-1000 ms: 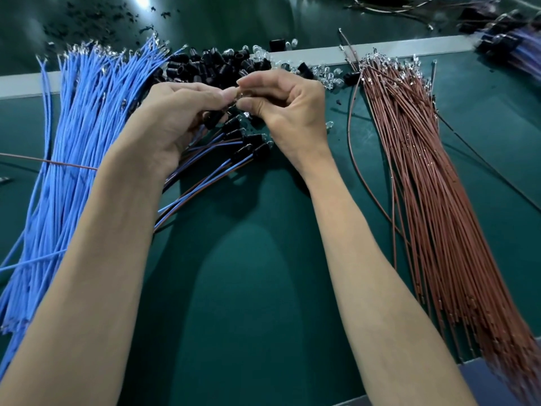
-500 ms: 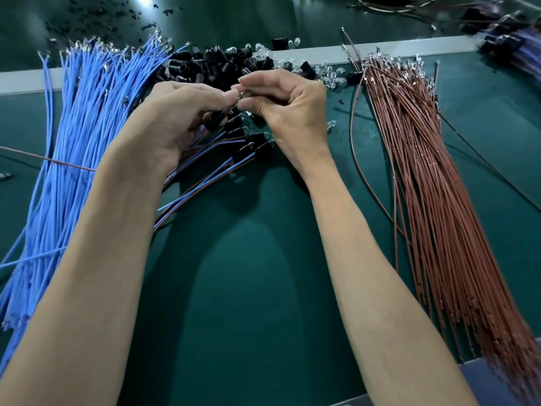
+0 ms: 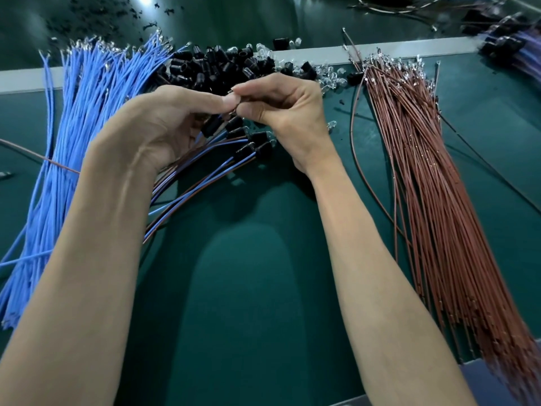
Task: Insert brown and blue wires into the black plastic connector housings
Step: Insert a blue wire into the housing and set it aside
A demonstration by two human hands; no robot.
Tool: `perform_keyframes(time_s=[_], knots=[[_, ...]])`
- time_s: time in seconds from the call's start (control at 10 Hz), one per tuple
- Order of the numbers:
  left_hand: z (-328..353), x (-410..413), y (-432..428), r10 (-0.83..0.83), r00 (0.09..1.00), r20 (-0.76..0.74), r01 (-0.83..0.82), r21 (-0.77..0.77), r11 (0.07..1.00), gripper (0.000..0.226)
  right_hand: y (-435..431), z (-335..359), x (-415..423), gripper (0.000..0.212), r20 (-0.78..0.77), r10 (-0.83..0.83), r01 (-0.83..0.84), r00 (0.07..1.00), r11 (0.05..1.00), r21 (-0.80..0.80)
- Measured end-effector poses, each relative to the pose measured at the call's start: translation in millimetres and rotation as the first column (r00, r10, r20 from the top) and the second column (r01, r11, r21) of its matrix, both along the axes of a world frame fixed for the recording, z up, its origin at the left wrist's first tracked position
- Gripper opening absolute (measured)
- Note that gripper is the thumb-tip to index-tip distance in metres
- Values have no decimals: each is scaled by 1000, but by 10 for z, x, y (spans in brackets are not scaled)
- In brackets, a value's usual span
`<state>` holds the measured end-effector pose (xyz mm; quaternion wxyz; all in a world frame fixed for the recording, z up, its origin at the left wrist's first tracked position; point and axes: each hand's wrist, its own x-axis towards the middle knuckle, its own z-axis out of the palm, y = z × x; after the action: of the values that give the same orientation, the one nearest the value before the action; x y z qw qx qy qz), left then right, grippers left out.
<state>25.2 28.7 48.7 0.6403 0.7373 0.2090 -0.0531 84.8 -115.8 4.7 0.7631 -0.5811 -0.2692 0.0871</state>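
Above the middle of the green mat both hands meet fingertip to fingertip; the left hand curls round a black housing, which sits just under its thumb, thin leads trailing beneath the palm; the right hand pinches a small metal tip between thumb and forefinger, just above that housing; finished pieces lie on the mat below the hands; blue wires lie to the left, brown wires to the right, loose housings behind.
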Motion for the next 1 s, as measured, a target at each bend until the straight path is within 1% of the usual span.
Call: perform_keyframes(time_s=[0.1,0.2,0.3,0.4,0.5,0.6,0.7,0.8,1.0], knots=[[33,-5,0,-39,998,46,41,-25,999,18,-37,-3,9,36,-9,-58,57,998,998,-41],[14,-51,11,-105,986,130,88,135,987,35,-74,-20,29,32,17,-77,78,997,994,-71],[10,-89,71,-205,966,155,155,288,945,58,-120,-9,52,27,30,-148,150,989,983,-103],[13,-111,84,-300,939,167,215,395,893,40,-169,-6,98,23,28,-207,209,978,971,-113],[-17,-81,55,-293,936,196,189,424,886,15,-194,12,90,23,39,-211,214,977,971,-108],[-23,-76,97,-280,941,192,165,462,871,15,-210,9,99,22,52,-226,230,973,968,-103],[-9,-95,147,-310,931,193,178,502,846,20,-213,2,97,21,60,-242,247,968,962,-114],[-16,-93,134,-314,920,233,167,492,855,16,-205,1,91,19,63,-241,247,969,960,-128],[-78,-26,16,-292,916,276,143,456,879,23,-183,-4,81,21,68,-228,236,971,963,-130]])
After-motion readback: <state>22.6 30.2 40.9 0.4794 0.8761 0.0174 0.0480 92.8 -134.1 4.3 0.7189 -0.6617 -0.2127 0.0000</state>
